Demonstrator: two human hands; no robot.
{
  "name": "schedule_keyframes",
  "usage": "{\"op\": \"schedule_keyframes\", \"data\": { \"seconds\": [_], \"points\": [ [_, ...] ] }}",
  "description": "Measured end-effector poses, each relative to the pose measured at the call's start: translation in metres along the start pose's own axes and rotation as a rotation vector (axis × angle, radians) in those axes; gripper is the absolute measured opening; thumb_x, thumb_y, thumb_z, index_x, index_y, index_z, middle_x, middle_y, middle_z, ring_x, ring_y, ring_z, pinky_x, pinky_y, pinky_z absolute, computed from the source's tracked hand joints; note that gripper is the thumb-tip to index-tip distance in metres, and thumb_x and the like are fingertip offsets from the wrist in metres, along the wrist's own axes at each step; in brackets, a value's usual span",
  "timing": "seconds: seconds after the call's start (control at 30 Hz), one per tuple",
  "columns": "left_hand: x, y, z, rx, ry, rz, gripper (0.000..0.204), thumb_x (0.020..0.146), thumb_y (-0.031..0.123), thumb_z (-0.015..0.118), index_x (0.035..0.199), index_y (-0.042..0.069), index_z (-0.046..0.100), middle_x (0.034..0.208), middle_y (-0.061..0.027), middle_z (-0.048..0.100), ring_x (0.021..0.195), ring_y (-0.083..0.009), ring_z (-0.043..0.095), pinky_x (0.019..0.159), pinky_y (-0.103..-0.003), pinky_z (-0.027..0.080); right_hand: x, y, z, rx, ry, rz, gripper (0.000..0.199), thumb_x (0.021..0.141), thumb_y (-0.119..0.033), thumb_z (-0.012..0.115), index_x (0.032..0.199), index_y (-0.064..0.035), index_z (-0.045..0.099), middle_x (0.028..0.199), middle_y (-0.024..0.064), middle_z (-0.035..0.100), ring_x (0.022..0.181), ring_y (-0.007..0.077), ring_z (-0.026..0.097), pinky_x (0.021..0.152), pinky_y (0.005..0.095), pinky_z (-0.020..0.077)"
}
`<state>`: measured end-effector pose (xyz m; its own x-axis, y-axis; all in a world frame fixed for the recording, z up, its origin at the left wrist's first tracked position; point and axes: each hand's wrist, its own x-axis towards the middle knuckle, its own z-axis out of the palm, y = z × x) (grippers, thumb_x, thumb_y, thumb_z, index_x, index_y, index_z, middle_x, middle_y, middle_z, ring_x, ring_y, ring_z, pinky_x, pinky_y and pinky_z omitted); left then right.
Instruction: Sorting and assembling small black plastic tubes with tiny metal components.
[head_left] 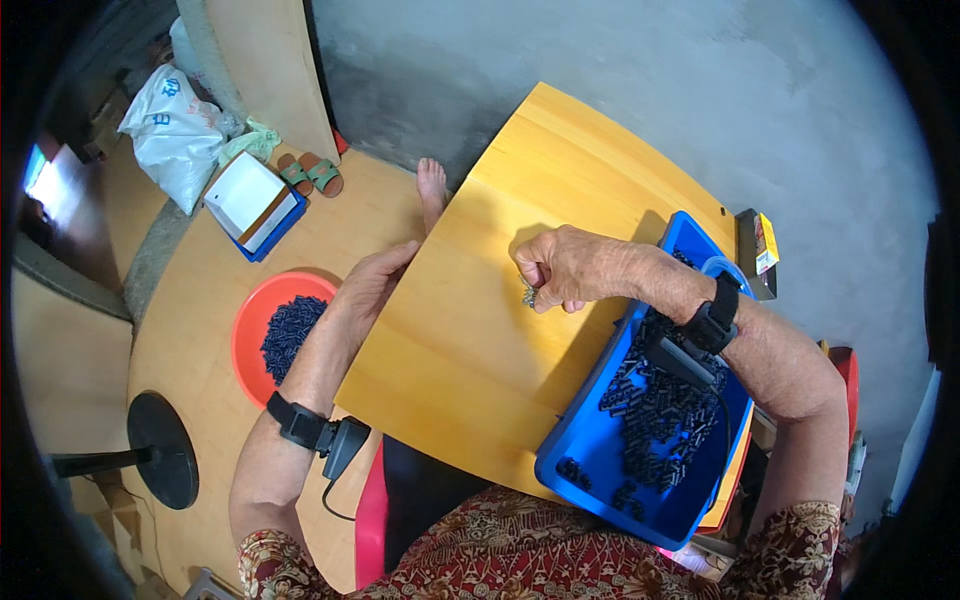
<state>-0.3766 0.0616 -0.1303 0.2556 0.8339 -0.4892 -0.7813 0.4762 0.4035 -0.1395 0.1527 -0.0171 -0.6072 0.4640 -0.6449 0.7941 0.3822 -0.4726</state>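
Right hand (565, 268): grip pressed together, fingers curled into a loose fist pinching a small cluster of small metal parts (529, 294), held just above the middle of the wooden worktop (470, 370). Exact kind of part too small to tell.

Left hand (368, 285): fingers together and flat, resting on the worktop's left edge, holding nothing.

Step in hand, as judged: handling a pinch of small parts at the worktop's centre, with the stock of black pieces (660, 410) lying in the blue tray (580, 470) at the right edge. The next move would call for a fine fingertip release or sorting, the wrist kept low so nothing scatters.

Pose: right forearm crosses over the tray from the right, wrist bent inward, a black wrist strap (712, 320) on it. Left forearm comes up from the lower edge, elbow bent. A red bowl (255, 320) with more black pieces sits on the floor, off the left edge.
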Motion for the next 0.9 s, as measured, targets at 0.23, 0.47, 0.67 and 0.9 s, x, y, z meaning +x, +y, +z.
{"op": "schedule_keyframes", "data": {
  "seconds": [0.23,0.47,0.67,0.9],
  "points": [
    [0.000,-0.005,0.002,-0.036,-0.059,0.000,0.035,0.101,0.021,0.055,0.123,-0.006,0.058,0.113,-0.0168,0.067,0.097,-0.0221,0.069,0.084,-0.036,0.059,0.010,-0.014,0.003,-0.119,-0.043,-0.042,0.026,0.078,-0.010,0.076,0.080,-0.0039,0.051,0.068,0.0058,0.060,0.059,0.0158,0.063,0.052,0.0326,0.0504],
    [0.000,-0.005,0.002,-0.017,-0.088,-0.009,0.037,0.101,0.017,0.055,0.126,-0.009,0.053,0.119,-0.0172,0.063,0.103,-0.0211,0.065,0.087,-0.034,0.055,0.021,-0.034,-0.001,-0.392,-0.198,0.000,0.023,0.080,-0.015,0.075,0.085,-0.0042,0.056,0.068,0.0090,0.064,0.057,0.0201,0.065,0.052,0.0370,0.0505],
    [-0.003,-0.005,0.009,-0.089,-0.110,-0.034,0.034,0.099,0.016,0.056,0.123,-0.008,0.054,0.115,-0.0159,0.065,0.099,-0.0209,0.067,0.083,-0.034,0.056,0.029,-0.025,0.002,-0.548,-0.223,-0.111,0.025,0.077,-0.018,0.075,0.093,-0.0053,0.061,0.080,0.0113,0.066,0.079,0.0264,0.066,0.068,0.0422,0.0507],
    [0.002,-0.007,-0.002,-0.147,-0.156,-0.071,0.035,0.099,0.018,0.057,0.123,-0.008,0.056,0.116,-0.0207,0.066,0.095,-0.0244,0.070,0.082,-0.038,0.060,0.026,-0.037,-0.004,-0.617,-0.380,-0.106,0.031,0.072,-0.019,0.078,0.092,-0.0045,0.060,0.081,0.0126,0.065,0.084,0.0315,0.063,0.071,0.0431,0.0490]
  ]
}}
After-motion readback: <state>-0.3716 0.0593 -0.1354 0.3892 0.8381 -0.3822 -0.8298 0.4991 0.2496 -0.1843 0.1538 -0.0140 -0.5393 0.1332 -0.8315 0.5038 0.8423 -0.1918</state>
